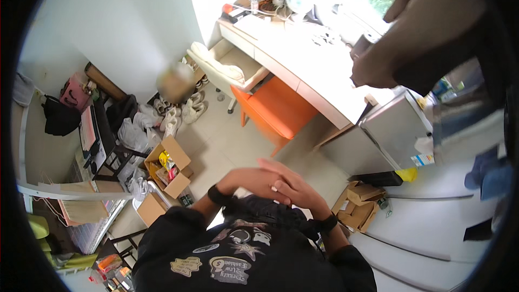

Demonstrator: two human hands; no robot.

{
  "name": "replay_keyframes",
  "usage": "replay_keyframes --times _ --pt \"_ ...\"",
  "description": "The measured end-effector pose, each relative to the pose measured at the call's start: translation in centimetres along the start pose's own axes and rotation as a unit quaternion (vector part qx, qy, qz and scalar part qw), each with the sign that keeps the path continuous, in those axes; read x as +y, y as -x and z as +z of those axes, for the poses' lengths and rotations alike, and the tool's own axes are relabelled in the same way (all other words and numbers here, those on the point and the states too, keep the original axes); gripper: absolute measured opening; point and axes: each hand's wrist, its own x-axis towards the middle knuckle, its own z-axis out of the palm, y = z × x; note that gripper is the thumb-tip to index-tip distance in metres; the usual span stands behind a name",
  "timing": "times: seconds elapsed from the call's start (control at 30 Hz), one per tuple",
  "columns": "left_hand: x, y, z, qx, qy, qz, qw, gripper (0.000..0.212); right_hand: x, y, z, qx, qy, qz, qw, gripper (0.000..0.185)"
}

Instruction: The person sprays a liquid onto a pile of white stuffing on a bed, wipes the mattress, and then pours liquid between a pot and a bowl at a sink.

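Note:
My left hand [253,182] and my right hand [298,190] are pressed together in front of my body, their fingers overlapping. A small white spot shows between the fingers; I cannot tell what it is. The palms are hidden. Each wrist wears a black band, the left band [219,195] and the right band [326,223]. Below the hands is my black top [251,247] with printed patches. Beyond them an orange chair [279,107] stands at a white desk [292,54].
An open cardboard box [170,168] with packets stands left; another cardboard box [359,207] lies right. Shoes [194,107] line the wall near a cream swivel chair [219,65]. A small grey fridge [399,129] adjoins the desk. A large dark brown blurred shape [429,36] fills the upper right.

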Motion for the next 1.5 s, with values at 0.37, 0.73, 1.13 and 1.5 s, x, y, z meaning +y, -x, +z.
replay_keyframes --times 0.37,0.73,1.13,1.5 --pt "-3.4 -0.6 -15.3 0.156 -0.034 0.024 0.987 0.039 4.4 -10.1 -12.3 -0.111 -0.079 0.090 0.987 0.062" --pt "-11.2 3.0 -38.5 0.464 0.001 -0.104 0.880 0.050 12.2 -18.8 -18.4 0.068 -0.170 0.190 0.965 0.028" --pt "-35.0 -5.0 -81.0 0.592 -0.052 -0.092 0.799 0.050 14.6 -30.0 -13.6 0.268 -0.208 0.413 0.845 0.026" --pt "-48.4 -9.4 -96.1 0.669 -0.300 -0.208 0.648 0.064 14.0 -34.8 -14.2 0.343 -0.197 0.413 0.821 0.026"
